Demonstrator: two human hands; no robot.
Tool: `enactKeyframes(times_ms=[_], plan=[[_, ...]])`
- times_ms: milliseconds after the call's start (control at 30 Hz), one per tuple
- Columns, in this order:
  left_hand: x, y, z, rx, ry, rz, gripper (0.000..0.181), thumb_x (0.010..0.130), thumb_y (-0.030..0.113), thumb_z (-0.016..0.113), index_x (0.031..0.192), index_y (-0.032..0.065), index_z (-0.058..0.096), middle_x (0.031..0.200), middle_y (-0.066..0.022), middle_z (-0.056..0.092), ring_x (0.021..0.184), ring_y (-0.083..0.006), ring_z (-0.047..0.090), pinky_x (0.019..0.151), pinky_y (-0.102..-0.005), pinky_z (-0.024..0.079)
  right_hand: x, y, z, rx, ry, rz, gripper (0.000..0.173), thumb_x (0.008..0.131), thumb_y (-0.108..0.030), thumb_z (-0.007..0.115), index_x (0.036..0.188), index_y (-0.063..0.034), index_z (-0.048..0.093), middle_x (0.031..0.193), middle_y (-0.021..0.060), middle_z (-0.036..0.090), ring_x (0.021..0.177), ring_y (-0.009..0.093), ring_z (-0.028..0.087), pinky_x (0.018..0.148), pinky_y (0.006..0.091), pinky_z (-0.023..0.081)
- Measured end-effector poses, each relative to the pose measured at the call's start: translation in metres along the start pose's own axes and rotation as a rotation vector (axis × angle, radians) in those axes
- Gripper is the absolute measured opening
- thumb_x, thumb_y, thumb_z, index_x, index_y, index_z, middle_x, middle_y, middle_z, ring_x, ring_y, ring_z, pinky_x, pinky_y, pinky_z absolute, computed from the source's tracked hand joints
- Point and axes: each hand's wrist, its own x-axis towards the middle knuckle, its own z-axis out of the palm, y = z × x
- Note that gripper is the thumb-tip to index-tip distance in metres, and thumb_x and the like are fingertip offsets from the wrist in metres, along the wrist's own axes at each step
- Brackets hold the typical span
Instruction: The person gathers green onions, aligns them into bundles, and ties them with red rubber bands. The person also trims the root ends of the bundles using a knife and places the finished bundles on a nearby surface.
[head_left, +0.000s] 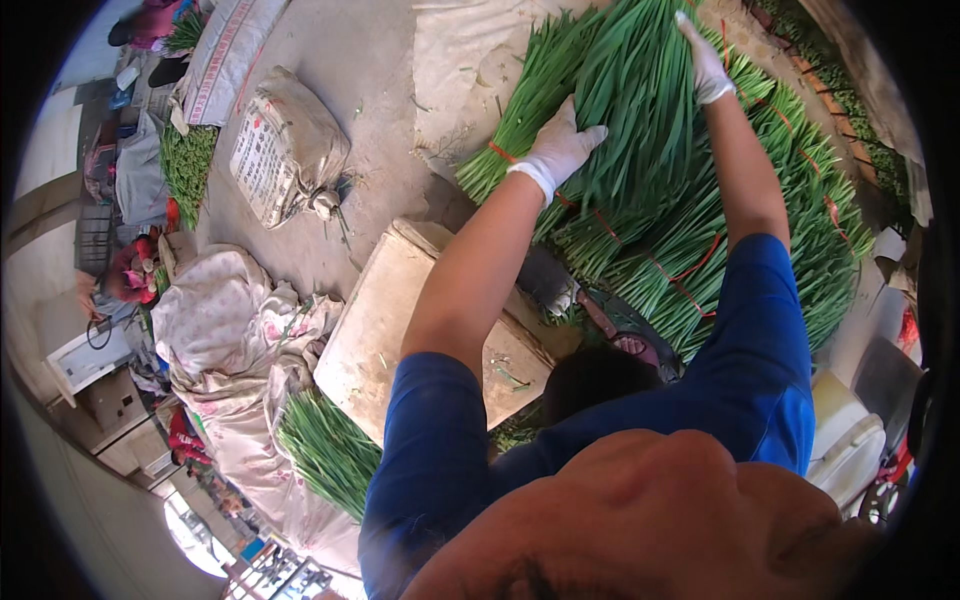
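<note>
A loose armful of green garlic chives lies between my two hands, on top of a heap of chives. My left hand, in a white glove, grips its near left side, thumb over the leaves and some fingers hidden beneath. On the other side, my right hand, gloved too, holds the far right edge with the thumb extended along the leaves. Left of them lies a bundle of chives bound with a red tie. Below spreads the large heap of tied chive bundles, with several red ties showing.
A pale box-like block stands under my left forearm. Near my lap lies a knife with a brown handle. A stuffed woven sack sits on the concrete floor. Floral cloth covers a pile at left, and a person is beyond.
</note>
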Motion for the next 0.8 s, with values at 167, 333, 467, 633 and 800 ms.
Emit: enactKeyframes(times_ms=[167, 333, 467, 633, 800], plan=[[0.003, -0.025, -0.018, -0.076, -0.354, -0.174, 0.077, 0.08, 0.035, 0.064, 0.138, -0.0026, 0.03, 0.137, -0.0183, 0.042, 0.121, -0.0275, 0.047, 0.1, -0.0303, 0.037, 0.081, 0.075, -0.022, -0.041, 0.194, -0.056, 0.06, 0.078, -0.039, 0.071, 0.117, 0.0039, 0.056, 0.108, 0.0124, 0.062, 0.083, 0.021, 0.062, 0.077, 0.0345, 0.049], [-0.074, -0.01, -0.075, -0.291, -0.125, -0.228, 0.062, 0.084, 0.023, 0.065, 0.135, -0.0001, 0.037, 0.121, -0.0137, 0.057, 0.104, -0.0197, 0.057, 0.094, -0.0301, 0.043, 0.056, 0.053, 0.026, -0.009, 0.147, 0.178, 0.077, 0.076, -0.053, 0.067, 0.123, 0.0062, 0.051, 0.117, 0.0176, 0.058, 0.104, 0.028, 0.056, 0.091, 0.0373, 0.042], [-0.123, 0.012, -0.117, -0.394, 0.002, -0.131, 0.064, 0.088, 0.028, 0.06, 0.139, 0.0027, 0.032, 0.12, -0.0154, 0.054, 0.106, -0.0195, 0.056, 0.093, -0.0312, 0.043, 0.073, 0.066, 0.001, -0.898, 0.502, -0.071, 0.079, 0.075, -0.061, 0.061, 0.119, 0.0053, 0.055, 0.118, 0.0206, 0.058, 0.109, 0.036, 0.054, 0.096, 0.0398, 0.039], [-0.225, 0.006, -0.123, -0.428, 0.228, -0.177, 0.07, 0.086, 0.028, 0.064, 0.14, 0.0007, 0.028, 0.12, -0.0154, 0.054, 0.104, -0.0182, 0.055, 0.094, -0.0301, 0.042, 0.072, 0.065, -0.003, -0.793, 0.397, -0.066, 0.081, 0.078, -0.057, 0.06, 0.125, 0.0069, 0.048, 0.13, 0.0234, 0.048, 0.118, 0.039, 0.047, 0.099, 0.0415, 0.036], [-0.332, 0.008, -0.114, -0.26, 0.415, -0.303, 0.06, 0.088, 0.011, 0.061, 0.14, 0.0028, 0.031, 0.121, -0.0154, 0.055, 0.107, -0.0186, 0.054, 0.096, -0.0302, 0.04, 0.003, 0.058, -0.018, -1.131, 0.35, -0.47, 0.053, 0.088, -0.037, 0.058, 0.128, -0.0039, 0.051, 0.127, 0.0116, 0.054, 0.116, 0.022, 0.051, 0.098, 0.0283, 0.038]])
